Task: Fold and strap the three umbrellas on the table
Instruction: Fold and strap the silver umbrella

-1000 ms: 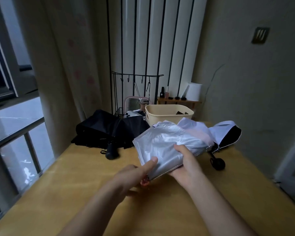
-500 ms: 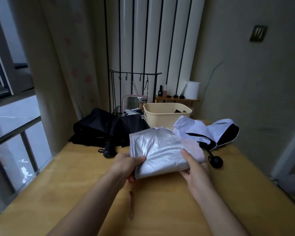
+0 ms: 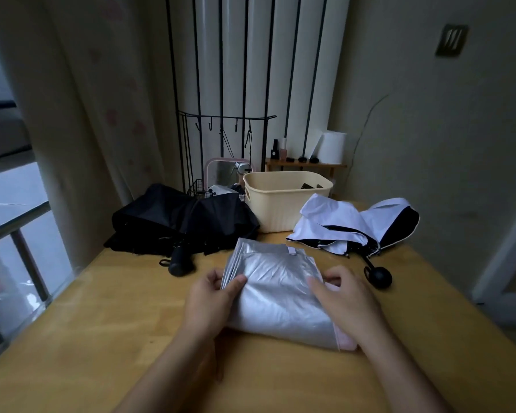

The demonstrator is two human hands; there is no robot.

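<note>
A silver umbrella [image 3: 277,287] with a pink edge lies flattened in pleats on the wooden table [image 3: 102,323], its strap tab showing at the far edge. My left hand [image 3: 209,299] grips its left side, thumb on top. My right hand [image 3: 343,299] holds its right side with fingers curled over the fabric. A black umbrella [image 3: 179,222] lies unfolded at the back left, its handle toward me. A white and black umbrella [image 3: 355,228] lies loose at the back right, with a round black handle [image 3: 380,277].
A cream plastic basket [image 3: 283,201] stands at the back between the two loose umbrellas. Behind it are a wire rack, a pink mirror and a small shelf with bottles. A window and curtain run along the left; a wall is on the right.
The silver umbrella has come down from mid-air onto the table and lies flatter. Both hands have moved closer to me and now hold its two sides.
</note>
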